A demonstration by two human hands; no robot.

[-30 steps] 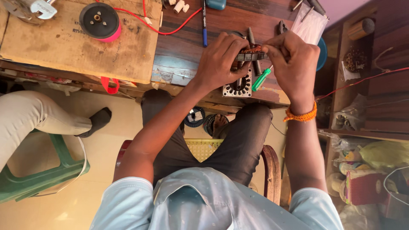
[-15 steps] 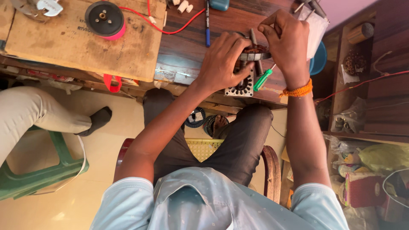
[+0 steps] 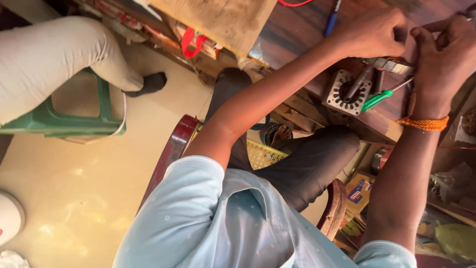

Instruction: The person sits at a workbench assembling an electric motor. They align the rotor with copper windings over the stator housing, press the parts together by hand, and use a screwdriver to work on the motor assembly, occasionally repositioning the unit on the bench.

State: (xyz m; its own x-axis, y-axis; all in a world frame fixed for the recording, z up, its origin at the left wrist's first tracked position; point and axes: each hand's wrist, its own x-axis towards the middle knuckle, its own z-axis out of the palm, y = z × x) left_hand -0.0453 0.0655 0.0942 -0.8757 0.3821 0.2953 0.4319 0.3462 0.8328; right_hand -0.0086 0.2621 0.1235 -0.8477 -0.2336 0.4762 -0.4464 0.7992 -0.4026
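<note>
Basically, both left hand [image 3: 372, 32] and right hand [image 3: 444, 59] pinched the small metal stator stack [image 3: 391, 63] near the workbench [image 3: 297, 34] front edge; probably stiff, dense, sharp-edged — gripped by its outer sides.

Both arms are extended forward from the shoulders, bare below short sleeves. The left hand [image 3: 372, 32] is held knuckles-up, its fingers curled downward and closed. The right hand [image 3: 444, 59] is raised just beside it, wrist bent, thumb and forefinger pointed toward the left hand. The fingertips of both are partly hidden.
</note>
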